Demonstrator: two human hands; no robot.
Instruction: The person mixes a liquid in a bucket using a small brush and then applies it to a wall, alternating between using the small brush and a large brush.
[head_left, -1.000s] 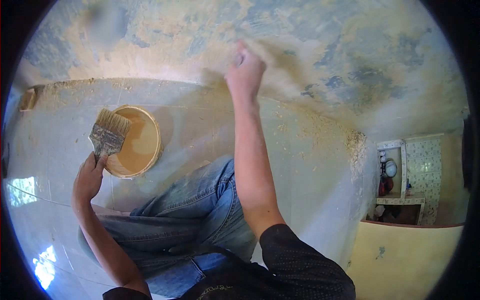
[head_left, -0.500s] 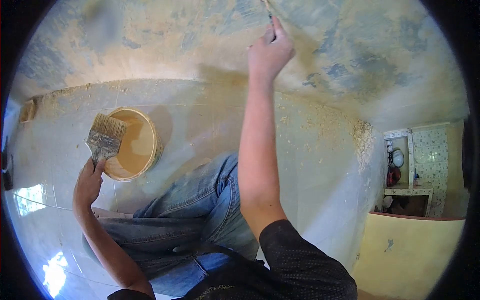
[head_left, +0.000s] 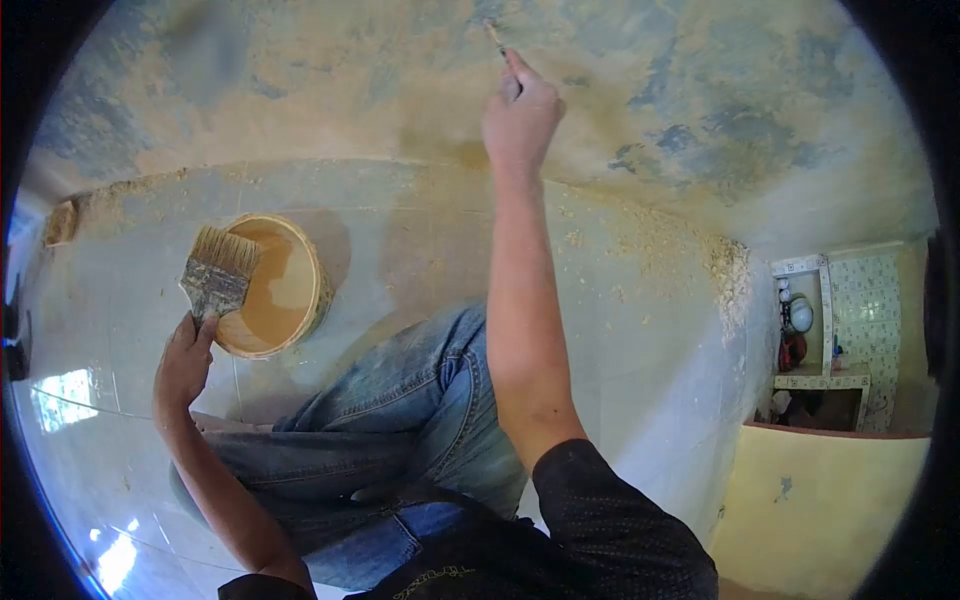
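Note:
My left hand (head_left: 185,362) is closed round the handle of a wide, worn paintbrush (head_left: 218,272). Its bristles point up and away from me, beside and partly over the left rim of a bucket (head_left: 318,300). Tan, watery liquid (head_left: 280,285) fills part of that bucket. Out at arm's length, my right hand (head_left: 523,115) grips a thin tool (head_left: 495,38) with a dark part near the fingers and a pale end at the wall. Too little of it shows to name its kind. Patchy blue-grey and tan marks cover the wall (head_left: 400,70).
Tan crumbs (head_left: 735,275) lie on the tiled floor (head_left: 640,360) along the wall's foot. My bent, jeans-clad leg (head_left: 400,390) is just right of the bucket. At the right stand a yellow low wall (head_left: 820,510) and tiled shelves (head_left: 820,382) holding several items.
My right hand has moved left and slightly down along the wall with the thin tool. My left hand and the paintbrush have shifted slightly right in view.

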